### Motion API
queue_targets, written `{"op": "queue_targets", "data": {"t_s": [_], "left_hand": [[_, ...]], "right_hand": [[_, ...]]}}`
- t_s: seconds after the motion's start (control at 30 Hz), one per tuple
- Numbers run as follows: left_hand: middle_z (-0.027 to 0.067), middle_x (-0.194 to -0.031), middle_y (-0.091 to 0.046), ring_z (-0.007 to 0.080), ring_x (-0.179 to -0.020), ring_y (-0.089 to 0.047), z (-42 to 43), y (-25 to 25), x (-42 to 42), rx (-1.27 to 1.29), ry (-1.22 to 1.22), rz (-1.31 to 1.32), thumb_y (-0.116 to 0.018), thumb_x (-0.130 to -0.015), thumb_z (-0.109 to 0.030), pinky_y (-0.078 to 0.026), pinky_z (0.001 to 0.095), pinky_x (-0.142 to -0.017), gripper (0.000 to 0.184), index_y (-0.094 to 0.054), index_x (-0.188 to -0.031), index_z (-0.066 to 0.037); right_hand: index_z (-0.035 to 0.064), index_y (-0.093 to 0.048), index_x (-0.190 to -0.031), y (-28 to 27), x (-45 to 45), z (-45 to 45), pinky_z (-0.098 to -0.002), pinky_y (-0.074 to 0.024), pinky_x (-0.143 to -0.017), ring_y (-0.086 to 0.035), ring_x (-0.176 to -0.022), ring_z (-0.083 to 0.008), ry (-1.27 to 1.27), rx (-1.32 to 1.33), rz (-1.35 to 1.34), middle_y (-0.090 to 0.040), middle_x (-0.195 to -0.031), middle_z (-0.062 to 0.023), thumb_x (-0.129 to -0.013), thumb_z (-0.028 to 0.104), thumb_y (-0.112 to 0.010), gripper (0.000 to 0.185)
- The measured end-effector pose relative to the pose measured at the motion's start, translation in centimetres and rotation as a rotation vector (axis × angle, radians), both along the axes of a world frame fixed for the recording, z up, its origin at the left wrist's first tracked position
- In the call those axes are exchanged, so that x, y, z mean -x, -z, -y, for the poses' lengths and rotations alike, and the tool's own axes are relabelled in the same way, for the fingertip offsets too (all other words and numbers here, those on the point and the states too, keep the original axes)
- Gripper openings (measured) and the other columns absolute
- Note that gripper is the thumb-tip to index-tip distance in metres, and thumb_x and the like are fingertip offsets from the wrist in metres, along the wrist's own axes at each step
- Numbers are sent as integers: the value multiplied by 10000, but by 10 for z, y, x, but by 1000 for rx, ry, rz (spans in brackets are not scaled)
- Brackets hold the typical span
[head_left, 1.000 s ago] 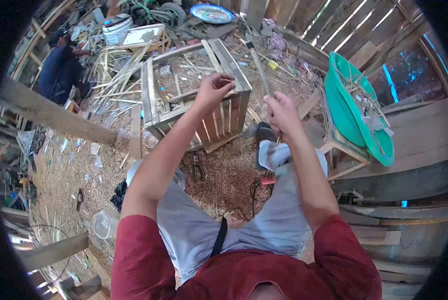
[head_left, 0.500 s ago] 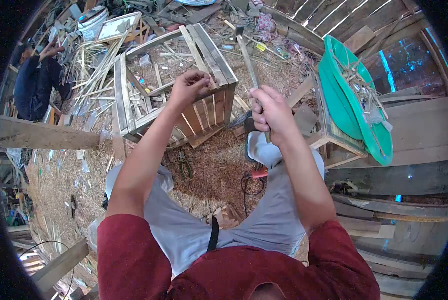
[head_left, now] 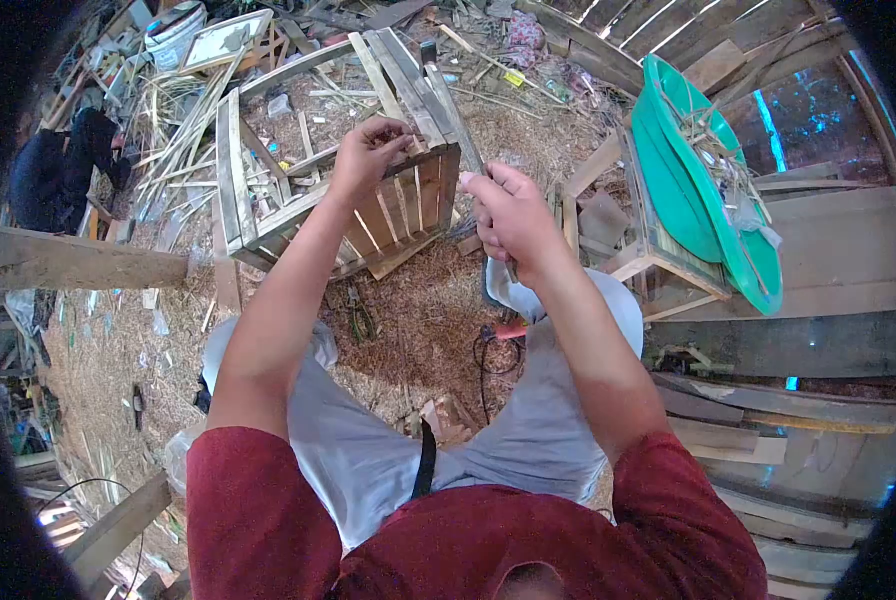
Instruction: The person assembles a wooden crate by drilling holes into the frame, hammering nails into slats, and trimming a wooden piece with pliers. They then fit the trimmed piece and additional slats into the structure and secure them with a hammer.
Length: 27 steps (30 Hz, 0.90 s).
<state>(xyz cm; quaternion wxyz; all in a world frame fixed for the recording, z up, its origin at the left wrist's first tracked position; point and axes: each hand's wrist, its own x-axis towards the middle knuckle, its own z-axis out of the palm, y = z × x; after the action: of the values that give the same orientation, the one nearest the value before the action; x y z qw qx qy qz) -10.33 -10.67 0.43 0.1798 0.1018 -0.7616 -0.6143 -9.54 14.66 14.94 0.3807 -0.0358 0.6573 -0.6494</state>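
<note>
Wooden crate (head_left: 380, 217) left of the green basin (head_left: 673, 190). In clenched right hand (head_left: 513, 215), hammer (head_left: 456, 115); over near crate edge, half-curled left hand (head_left: 368, 160), cannot tell if gripping. Possible knock there from poor aim.

Single head-worn view, forward and down over nearby wooden crate (head_left: 381, 227)

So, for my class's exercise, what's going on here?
A person in a dark red shirt grips what looks like a hammer in the right hand. The left hand is over the near corner of a slatted wooden crate; whether its fingers pinch anything is too small to tell. A green tub of sticks stands at the right, and another person is at the far left.
</note>
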Motion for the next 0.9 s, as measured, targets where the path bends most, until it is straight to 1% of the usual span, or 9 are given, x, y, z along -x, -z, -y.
{"op": "queue_targets", "data": {"t_s": [0.1, 0.2, 0.3, 0.5, 0.6, 0.7, 0.8, 0.9], "left_hand": [[10, -907, -732, 67, -819, -628, -1, -2, -2, 19, -2, 21, -759, -939, -85, -509, 253, -743, 128, -749, -1049, -21], [11, -918, -726, 70, -830, -632, -3, -4, -5, -17, 17, -12, -758, -935, -64, -512, 256, -744, 123, -745, -1047, -16], [12, -927, -720, 77, -848, -642, -1, -4, -3, -34, 28, 33, -751, -939, -48, -519, 261, -754, 113, -738, -1046, -14], [18, -937, -721, 83, -864, -654, -2, -2, -1, -62, 27, 32, -733, -953, -38, -530, 262, -775, 116, -724, -1066, -11], [24, -952, -731, 87, -872, -658, 2, 1, -1, 3, 43, 15, -731, -956, -38, -533, 268, -778, 121, -721, -1073, -9], [14, -975, -734, 91, -885, -661, 5, 4, 1, -46, 65, 21, -735, -961, -81, -529, 269, -816, 113, -731, -1058, -22], [33, -970, -744, 95, -883, -665, 5, 6, 1, -59, 56, 39, -734, -961, -54, -533, 276, -795, 134, -723, -1086, -9], [32, -970, -742, 93, -885, -664, 7, 8, 2, -31, 52, 48, -741, -960, -65, -530, 271, -797, 145, -726, -1094, -11]], "right_hand": [[114, -570, -984, 2, 0, -3, -234, -275, -369, -381, -440, -35, 9, -15, -2, -448, -646, 60, -1008, 264, -649, 172], [116, -567, -979, 1, 0, -3, -238, -276, -370, -379, -439, -36, 12, -21, -6, -444, -645, 61, -1008, 271, -650, 179], [125, -557, -969, 0, -1, -4, -239, -276, -371, -377, -438, -35, 12, -22, -9, -443, -644, 64, -1009, 270, -649, 176], [139, -535, -960, 1, 1, -6, -234, -276, -372, -377, -438, -29, 0, -7, -12, -437, -636, 70, -1010, 256, -647, 169], [141, -534, -963, 4, 2, -5, -233, -276, -373, -375, -439, -28, -4, -21, -33, -430, -631, 74, -1011, 253, -644, 164], [143, -534, -963, 4, 2, -5, -232, -274, -373, -373, -440, -27, -10, -28, -51, -422, -630, 77, -1012, 253, -640, 161], [145, -531, -954, 4, 1, -5, -234, -269, -371, -369, -439, -26, -23, -18, -41, -413, -627, 80, -1014, 254, -638, 163], [148, -525, -944, 2, 0, -4, -237, -264, -369, -362, -434, -27, -41, -26, -32, -403, -621, 84, -1017, 257, -632, 170]]}}
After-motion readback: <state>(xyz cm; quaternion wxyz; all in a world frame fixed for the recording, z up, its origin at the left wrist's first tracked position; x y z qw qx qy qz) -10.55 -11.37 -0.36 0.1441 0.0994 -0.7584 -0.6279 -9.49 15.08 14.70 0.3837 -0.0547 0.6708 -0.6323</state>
